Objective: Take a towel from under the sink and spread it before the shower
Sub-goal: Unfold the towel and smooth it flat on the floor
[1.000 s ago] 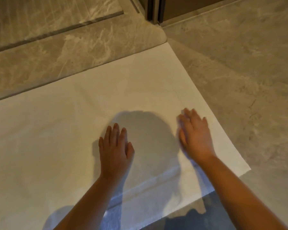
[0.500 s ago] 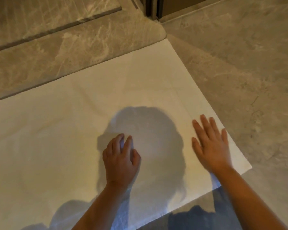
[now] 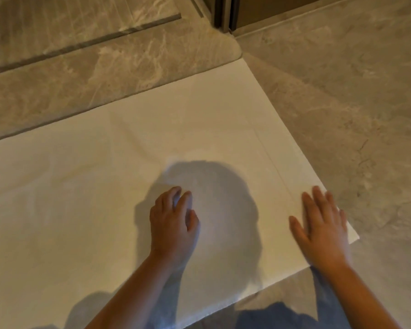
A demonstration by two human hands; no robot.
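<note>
1. Towel [image 3: 93, 210]: a white rectangle lying spread flat on the floor with faint creases. It fills the view from the centre to 9 o'clock. Its far right corner is at 1 o'clock and its near right corner at 4 o'clock.
2. Left hand [image 3: 173, 229]: at 6 to 7 o'clock, palm down on the towel's middle. The fingers are loosely bent with their tips resting on the cloth, and they grip nothing.
3. Right hand [image 3: 323, 233]: at 4 o'clock, just inside the towel's near right corner. It lies flat with its straight fingers spread apart, pressing the cloth and grasping nothing. Its outline is blurred.
4. Shadow [image 3: 211, 193]: a rounded dark patch on the towel between the two hands.
5. Marble strip [image 3: 105, 74]: at 11 o'clock. The towel's far long edge runs along it, and its rounded end is beside the towel's far right corner.
6. Dark groove [image 3: 81, 46]: a straight line in the marble beyond the strip, at 10 to 11 o'clock.
7. Metal frame post [image 3: 223, 13]: upright at 12 o'clock, at the strip's end.
8. Floor tiles [image 3: 354, 91]: grey veined stone from 1 to 5 o'clock, beside the towel's right short edge.
</note>
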